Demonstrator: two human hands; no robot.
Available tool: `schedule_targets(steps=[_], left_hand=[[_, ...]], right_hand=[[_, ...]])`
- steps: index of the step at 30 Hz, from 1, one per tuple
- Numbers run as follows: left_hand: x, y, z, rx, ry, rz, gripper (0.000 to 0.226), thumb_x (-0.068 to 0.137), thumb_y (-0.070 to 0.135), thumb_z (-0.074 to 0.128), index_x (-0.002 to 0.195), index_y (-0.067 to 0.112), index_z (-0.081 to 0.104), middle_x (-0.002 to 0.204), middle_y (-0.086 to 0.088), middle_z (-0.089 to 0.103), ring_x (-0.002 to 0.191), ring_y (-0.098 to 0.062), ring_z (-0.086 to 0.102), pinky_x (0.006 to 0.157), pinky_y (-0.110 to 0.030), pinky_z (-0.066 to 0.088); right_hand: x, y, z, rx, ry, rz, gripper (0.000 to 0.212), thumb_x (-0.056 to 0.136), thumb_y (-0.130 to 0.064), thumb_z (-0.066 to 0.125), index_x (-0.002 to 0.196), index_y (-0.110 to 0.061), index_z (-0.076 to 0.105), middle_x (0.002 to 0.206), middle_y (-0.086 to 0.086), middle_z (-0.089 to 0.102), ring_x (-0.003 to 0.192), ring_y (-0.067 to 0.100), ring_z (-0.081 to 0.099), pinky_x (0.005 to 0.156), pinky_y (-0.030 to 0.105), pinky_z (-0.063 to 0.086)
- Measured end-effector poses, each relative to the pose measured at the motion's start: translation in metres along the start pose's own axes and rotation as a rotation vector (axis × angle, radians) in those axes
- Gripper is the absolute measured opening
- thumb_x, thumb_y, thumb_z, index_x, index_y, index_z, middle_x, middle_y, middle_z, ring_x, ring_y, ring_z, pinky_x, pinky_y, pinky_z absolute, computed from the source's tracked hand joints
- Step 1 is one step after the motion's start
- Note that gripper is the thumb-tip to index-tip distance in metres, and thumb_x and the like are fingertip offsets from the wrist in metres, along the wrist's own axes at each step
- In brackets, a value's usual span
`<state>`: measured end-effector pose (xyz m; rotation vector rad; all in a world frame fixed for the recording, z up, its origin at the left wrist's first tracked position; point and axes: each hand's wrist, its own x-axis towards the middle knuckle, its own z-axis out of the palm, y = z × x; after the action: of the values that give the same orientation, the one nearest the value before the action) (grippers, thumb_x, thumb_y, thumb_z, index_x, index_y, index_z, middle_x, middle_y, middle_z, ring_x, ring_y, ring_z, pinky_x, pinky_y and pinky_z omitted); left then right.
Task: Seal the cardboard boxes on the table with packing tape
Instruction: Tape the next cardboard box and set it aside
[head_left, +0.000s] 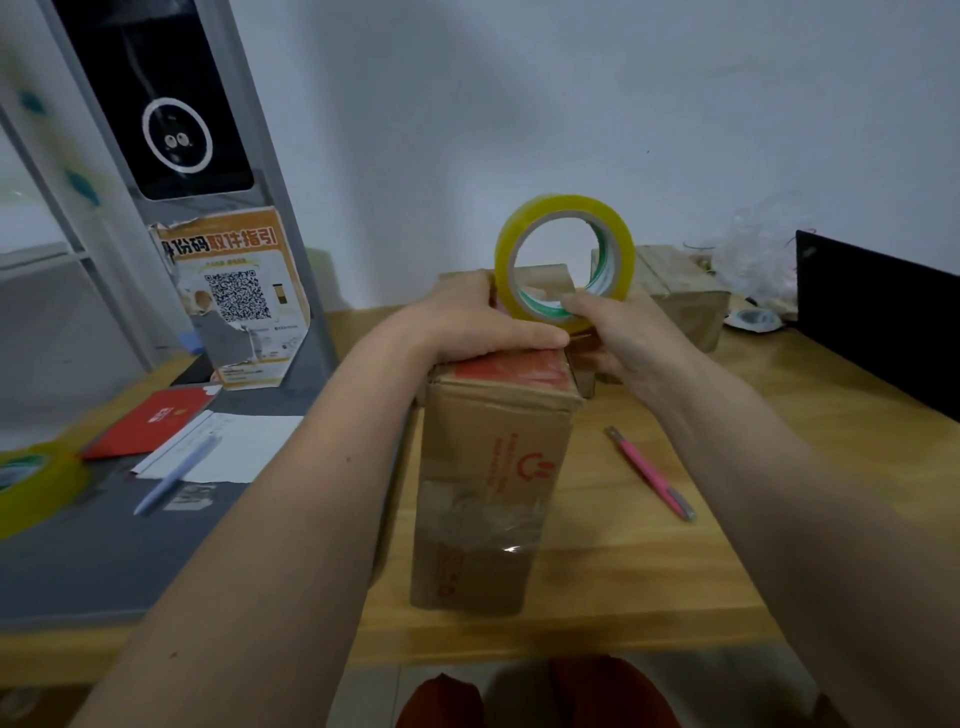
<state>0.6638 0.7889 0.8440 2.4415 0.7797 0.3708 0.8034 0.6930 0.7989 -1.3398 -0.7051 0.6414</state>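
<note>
A tall cardboard box (493, 467) with red print stands on the wooden table (649, 545) in front of me, old clear tape across its near face. My left hand (467, 322) lies flat on the box's top, pressing it down. My right hand (618, 332) grips a roll of yellowish packing tape (563, 260), held upright just above the top's far right edge. A second cardboard box (680, 296) sits behind, to the right.
A pink utility knife (652, 473) lies right of the box. Left are a grey mat with a blue pen (176, 473), papers, a red booklet (150, 421) and another tape roll (31, 483). A black screen (878, 317) stands at the far right, crumpled plastic behind it.
</note>
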Motion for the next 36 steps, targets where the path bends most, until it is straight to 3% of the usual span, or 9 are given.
schedule_targets(steps=[4, 10, 13, 19, 22, 28, 30, 32, 36], left_hand=[[-0.003, -0.007, -0.002, -0.02, -0.041, -0.025, 0.082, 0.058, 0.071, 0.077, 0.129, 0.035, 0.057, 0.121, 0.013, 0.062, 0.111, -0.008, 0.059, 0.091, -0.024, 0.046], [-0.008, -0.016, -0.008, 0.095, -0.071, -0.111, 0.132, 0.044, 0.087, 0.063, 0.156, 0.03, 0.026, 0.154, 0.006, 0.041, 0.136, -0.018, 0.044, 0.11, -0.034, 0.036], [-0.012, -0.014, -0.009, 0.118, -0.075, -0.139, 0.131, 0.049, 0.084, 0.058, 0.159, 0.026, 0.018, 0.161, 0.003, 0.031, 0.142, -0.022, 0.037, 0.113, -0.036, 0.032], [-0.014, -0.009, -0.009, 0.118, -0.085, -0.122, 0.113, 0.071, 0.072, 0.061, 0.16, 0.021, 0.015, 0.166, 0.011, 0.006, 0.151, -0.016, 0.017, 0.115, -0.031, 0.02], [-0.017, -0.013, -0.011, 0.101, -0.083, -0.13, 0.108, 0.074, 0.07, 0.06, 0.16, 0.019, 0.016, 0.165, 0.012, 0.012, 0.149, -0.015, 0.021, 0.112, -0.029, 0.022], [-0.02, -0.02, -0.012, 0.087, -0.071, -0.168, 0.123, 0.054, 0.078, 0.055, 0.159, 0.023, 0.021, 0.165, 0.004, 0.018, 0.146, -0.019, 0.028, 0.116, -0.037, 0.024], [-0.021, -0.027, -0.013, 0.021, -0.043, -0.16, 0.114, 0.054, 0.075, 0.06, 0.154, 0.028, 0.03, 0.151, 0.006, 0.041, 0.121, -0.011, 0.05, 0.097, -0.026, 0.04], [-0.022, -0.033, -0.015, -0.057, -0.032, -0.15, 0.104, 0.055, 0.073, 0.063, 0.149, 0.034, 0.037, 0.125, 0.014, 0.056, 0.093, 0.001, 0.055, 0.073, -0.017, 0.04], [-0.022, -0.039, -0.018, -0.119, -0.041, -0.182, 0.12, 0.046, 0.086, 0.068, 0.15, 0.037, 0.035, 0.12, 0.01, 0.057, 0.093, -0.003, 0.058, 0.069, -0.021, 0.042]], right_hand=[[-0.003, -0.016, 0.003, 0.001, -0.002, -0.022, 0.015, 0.094, -0.005, 0.053, 0.085, -0.015, 0.058, 0.069, 0.002, 0.069, 0.064, 0.015, 0.069, 0.063, 0.04, 0.059], [0.0, -0.032, -0.007, 0.067, 0.032, 0.035, 0.024, 0.096, 0.002, 0.044, 0.118, -0.007, 0.044, 0.113, 0.015, 0.052, 0.085, 0.033, 0.065, 0.055, 0.046, 0.059], [-0.002, -0.023, -0.015, 0.168, 0.039, 0.087, 0.032, 0.095, 0.004, 0.041, 0.126, -0.006, 0.041, 0.127, 0.022, 0.05, 0.094, 0.039, 0.066, 0.051, 0.044, 0.058], [-0.005, -0.006, -0.028, 0.149, 0.107, -0.019, 0.036, 0.094, 0.002, 0.047, 0.128, -0.009, 0.045, 0.114, 0.016, 0.059, 0.09, 0.03, 0.067, 0.057, 0.043, 0.059], [-0.007, 0.015, -0.036, 0.068, 0.167, 0.005, 0.038, 0.091, 0.004, 0.05, 0.126, -0.011, 0.048, 0.121, 0.015, 0.058, 0.102, 0.034, 0.063, 0.062, 0.046, 0.058], [-0.008, 0.04, -0.028, 0.282, 0.098, 0.078, 0.036, 0.092, 0.009, 0.045, 0.125, -0.005, 0.049, 0.116, 0.021, 0.061, 0.1, 0.035, 0.065, 0.062, 0.045, 0.06], [-0.006, 0.039, -0.026, 0.273, 0.087, 0.06, 0.04, 0.092, 0.009, 0.046, 0.129, -0.004, 0.049, 0.119, 0.023, 0.061, 0.101, 0.035, 0.066, 0.064, 0.045, 0.061], [-0.01, 0.048, -0.018, 0.294, 0.087, 0.067, 0.042, 0.092, 0.01, 0.046, 0.13, -0.006, 0.049, 0.121, 0.022, 0.06, 0.101, 0.037, 0.065, 0.062, 0.046, 0.06], [-0.024, 0.073, 0.002, 0.405, 0.101, 0.093, 0.038, 0.094, 0.006, 0.046, 0.128, -0.01, 0.048, 0.123, 0.022, 0.057, 0.099, 0.044, 0.064, 0.069, 0.052, 0.059]])
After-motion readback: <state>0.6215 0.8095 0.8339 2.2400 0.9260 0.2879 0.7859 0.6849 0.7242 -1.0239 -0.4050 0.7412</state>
